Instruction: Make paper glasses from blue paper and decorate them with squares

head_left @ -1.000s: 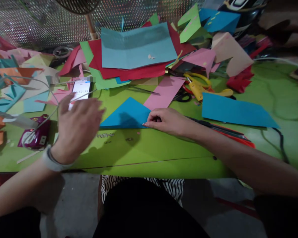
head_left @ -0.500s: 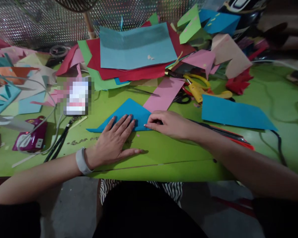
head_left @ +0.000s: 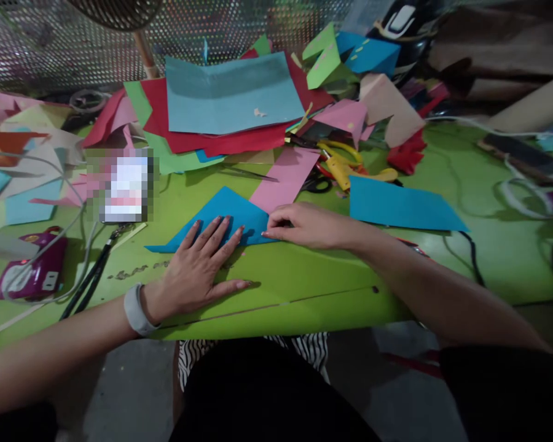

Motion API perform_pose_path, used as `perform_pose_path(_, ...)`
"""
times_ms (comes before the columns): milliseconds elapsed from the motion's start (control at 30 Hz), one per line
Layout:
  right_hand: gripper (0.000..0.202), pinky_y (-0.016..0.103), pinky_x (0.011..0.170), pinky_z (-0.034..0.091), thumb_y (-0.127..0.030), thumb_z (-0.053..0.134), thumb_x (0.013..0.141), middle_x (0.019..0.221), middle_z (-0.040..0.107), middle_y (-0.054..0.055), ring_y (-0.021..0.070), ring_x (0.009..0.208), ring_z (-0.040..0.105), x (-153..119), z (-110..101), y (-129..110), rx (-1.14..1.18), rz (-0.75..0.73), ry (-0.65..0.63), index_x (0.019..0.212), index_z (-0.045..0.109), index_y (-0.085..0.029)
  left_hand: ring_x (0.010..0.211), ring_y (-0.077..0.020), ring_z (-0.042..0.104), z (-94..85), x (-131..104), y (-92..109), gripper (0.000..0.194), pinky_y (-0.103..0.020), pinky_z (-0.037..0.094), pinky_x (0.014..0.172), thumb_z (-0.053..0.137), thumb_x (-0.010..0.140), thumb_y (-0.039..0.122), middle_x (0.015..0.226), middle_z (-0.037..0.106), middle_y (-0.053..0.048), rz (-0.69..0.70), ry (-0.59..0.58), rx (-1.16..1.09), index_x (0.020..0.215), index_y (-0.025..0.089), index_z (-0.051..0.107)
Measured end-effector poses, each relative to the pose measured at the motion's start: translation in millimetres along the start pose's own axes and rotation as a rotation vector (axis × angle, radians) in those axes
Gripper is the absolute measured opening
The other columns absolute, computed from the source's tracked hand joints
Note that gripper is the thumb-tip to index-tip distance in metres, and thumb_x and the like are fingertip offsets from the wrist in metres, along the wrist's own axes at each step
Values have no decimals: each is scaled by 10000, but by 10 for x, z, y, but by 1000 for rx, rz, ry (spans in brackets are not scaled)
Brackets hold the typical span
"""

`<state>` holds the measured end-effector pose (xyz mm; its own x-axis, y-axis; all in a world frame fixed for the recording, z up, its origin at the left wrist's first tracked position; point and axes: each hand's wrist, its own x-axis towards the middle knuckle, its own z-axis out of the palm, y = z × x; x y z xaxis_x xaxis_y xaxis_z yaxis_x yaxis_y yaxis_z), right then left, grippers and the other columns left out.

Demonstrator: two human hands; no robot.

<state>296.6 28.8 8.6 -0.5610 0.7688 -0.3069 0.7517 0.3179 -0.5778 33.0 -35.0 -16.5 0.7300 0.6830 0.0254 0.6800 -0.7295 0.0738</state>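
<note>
A blue folded paper (head_left: 225, 205), roughly triangular with its peak pointing away from me, lies on the green table (head_left: 276, 313). My left hand (head_left: 200, 264) rests flat on its left and middle part, fingers spread, thumb on the table. At the paper's right corner, my right hand (head_left: 295, 226) has its fingers curled, thumb and forefinger pinching the edge there. A pink paper strip (head_left: 286, 178) touches the table just behind the blue paper. Another blue sheet (head_left: 400, 205) lies beyond my right forearm.
Behind stand stacked light-blue (head_left: 233, 95) and red sheets. Yellow-handled pliers (head_left: 338, 166) and black scissors (head_left: 317, 183) lie back right. At left are a lit phone (head_left: 126, 187), a purple device (head_left: 34, 267), cables and paper scraps. A fan (head_left: 117, 12) is behind.
The view has turned somewhat right, so most things appear farther left. Both hands stay on the blue folded paper, with little movement relative to it.
</note>
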Motion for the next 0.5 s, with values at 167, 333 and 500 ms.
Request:
perform_pose_path(167, 303, 292, 616, 277, -428, 584, 919, 723, 614, 18, 131, 654, 462, -28, -107, 88, -32, 1, -54, 783, 657, -168, 1560, -319, 175, 9, 11, -18, 833, -521, 126, 1270, 360, 975, 700, 1686, 211, -111, 9, 21, 23, 1634, 246, 131)
perform_pose_path(333, 290, 298, 612, 255, -380, 559, 930, 667, 532, -13, 120, 623, 412, -48, -215, 149, -45, -41, -118, 728, 598, -176, 1558, -328, 178, 28, 17, -44, 810, -530, 134, 1266, 366, 989, 670, 1683, 222, -117, 30, 36, 39, 1636, 245, 126)
perform_pose_path(500, 313, 304, 604, 227, -343, 561, 926, 619, 404, -49, 108, 598, 340, -78, -281, 145, -68, -43, -139, 663, 484, -193, 1556, -327, 190, 34, 27, -60, 818, -520, 120, 1271, 407, 976, 674, 1688, 211, -102, 30, 38, 25, 1634, 267, 141)
